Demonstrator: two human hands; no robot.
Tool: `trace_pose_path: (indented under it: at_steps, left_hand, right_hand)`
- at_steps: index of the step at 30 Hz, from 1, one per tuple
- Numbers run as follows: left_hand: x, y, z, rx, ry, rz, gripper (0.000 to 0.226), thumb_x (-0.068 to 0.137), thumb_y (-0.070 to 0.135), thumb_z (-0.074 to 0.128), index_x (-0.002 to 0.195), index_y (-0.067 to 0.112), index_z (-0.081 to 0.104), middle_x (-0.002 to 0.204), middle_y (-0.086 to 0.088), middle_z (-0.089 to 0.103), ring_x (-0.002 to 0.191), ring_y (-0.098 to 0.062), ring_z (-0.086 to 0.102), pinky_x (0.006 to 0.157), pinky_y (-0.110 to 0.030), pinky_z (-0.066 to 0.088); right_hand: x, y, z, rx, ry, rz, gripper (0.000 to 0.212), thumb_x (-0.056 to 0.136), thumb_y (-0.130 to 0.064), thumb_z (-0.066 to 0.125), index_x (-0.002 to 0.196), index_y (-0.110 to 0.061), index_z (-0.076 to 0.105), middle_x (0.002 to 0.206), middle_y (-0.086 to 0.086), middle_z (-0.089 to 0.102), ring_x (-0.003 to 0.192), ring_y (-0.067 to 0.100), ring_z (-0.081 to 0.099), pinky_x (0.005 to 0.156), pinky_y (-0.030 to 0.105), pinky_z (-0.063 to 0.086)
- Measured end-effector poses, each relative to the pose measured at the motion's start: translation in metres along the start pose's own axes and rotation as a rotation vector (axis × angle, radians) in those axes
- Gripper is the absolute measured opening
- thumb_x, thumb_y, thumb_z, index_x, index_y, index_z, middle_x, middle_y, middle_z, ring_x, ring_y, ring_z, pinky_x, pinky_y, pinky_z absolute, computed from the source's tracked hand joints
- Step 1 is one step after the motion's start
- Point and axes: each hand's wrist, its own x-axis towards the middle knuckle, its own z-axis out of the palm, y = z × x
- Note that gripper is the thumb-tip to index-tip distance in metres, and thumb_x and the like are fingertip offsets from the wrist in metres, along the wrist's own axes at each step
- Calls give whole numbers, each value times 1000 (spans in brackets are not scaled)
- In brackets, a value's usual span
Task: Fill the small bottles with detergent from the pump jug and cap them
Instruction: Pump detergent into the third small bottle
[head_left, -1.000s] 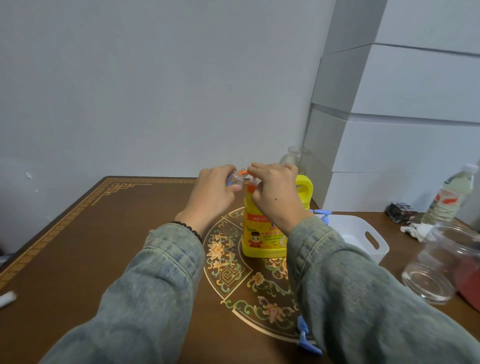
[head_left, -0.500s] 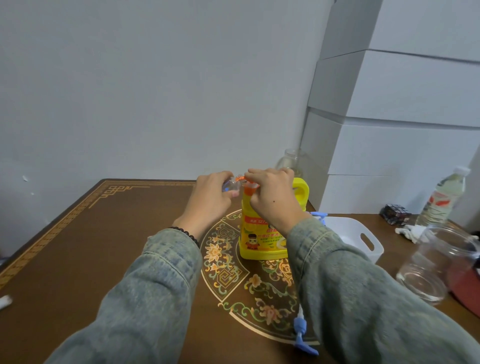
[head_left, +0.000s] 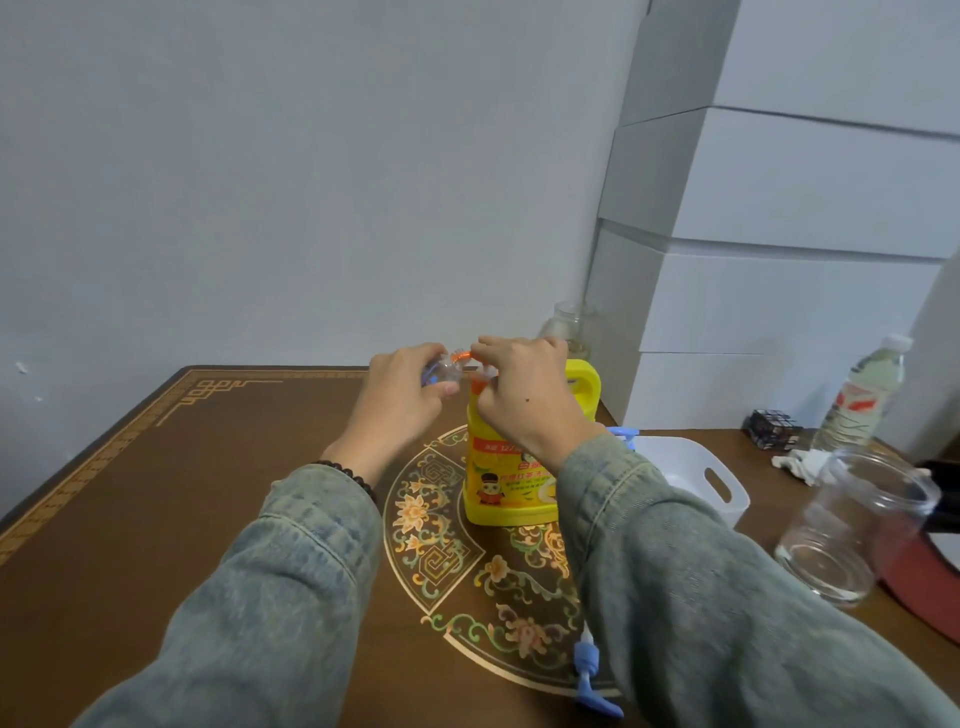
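Small bottle (head_left: 442, 372) gripped in left hand (head_left: 402, 397), beside pump jug (head_left: 511, 467).

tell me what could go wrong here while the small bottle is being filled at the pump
1. The left hand holds the small clear plastic bottle in the air at the orange pump spout; if the mouth drifts off, detergent may land on the patterned brown table.
2. The right hand sits on top of the yellow detergent jug; a hard off-centre push might tip it.
3. The fingers hide the bottle, so overfilling may go unnoticed.
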Motion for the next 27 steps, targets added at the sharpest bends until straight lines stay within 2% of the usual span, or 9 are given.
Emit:
trace_pose_path:
  at_steps: [2,5,10,15,19,23,27]
  left_hand:
    - [2,2,-3,5,1,13,33,85,22,69,116,11,64,114,-12,69,113,-30,58,92,-36,44]
    - [1,1,0,1,-12,-1,36,85,22,69,119,12,63,117,-13,68,116,-30,57,96,-39,44]
    - [-5,3,-1,-5,-20,3,32,85,20,70,113,7,65,110,-14,70,108,-31,61,90,-37,46]
    - [0,7,-5,15,-7,20,33,86,22,68,116,10,64,112,-12,69,110,-29,60,90,-36,45]
    - [-6,3,2,17,-18,9,29,84,23,69,111,12,66,106,-9,71,104,-27,61,86,-35,46]
    - [-2,6,-4,17,-6,17,28,83,22,70,110,12,67,104,-11,71,101,-28,62,85,-35,46]
    - [0,9,-4,13,6,14,34,84,23,70,116,12,65,112,-12,69,108,-29,61,89,-35,46]
  right_hand:
    - [4,2,-1,-5,32,-14,23,69,-13,48,82,-20,66,82,-5,67,84,20,63,74,34,21]
    - [0,5,3,10,33,-8,18,66,-14,44,73,-20,59,72,-5,61,79,22,63,71,32,19]
    - [-3,1,2,8,1,-11,11,65,-15,44,68,-21,53,69,-4,58,75,25,63,72,33,19]
    - [3,1,-3,-15,-12,-5,22,68,-13,50,81,-19,67,86,-2,70,87,24,65,80,36,28]
    - [-7,2,8,-6,-6,25,12,64,-12,49,69,-22,54,71,-3,61,75,25,64,75,35,26]
    - [-3,1,0,22,-8,19,24,69,-14,45,83,-21,64,81,-4,65,84,24,64,92,40,29]
    - [2,1,-4,25,-27,38,28,73,-13,51,93,-19,71,100,1,72,98,25,65,100,42,27]
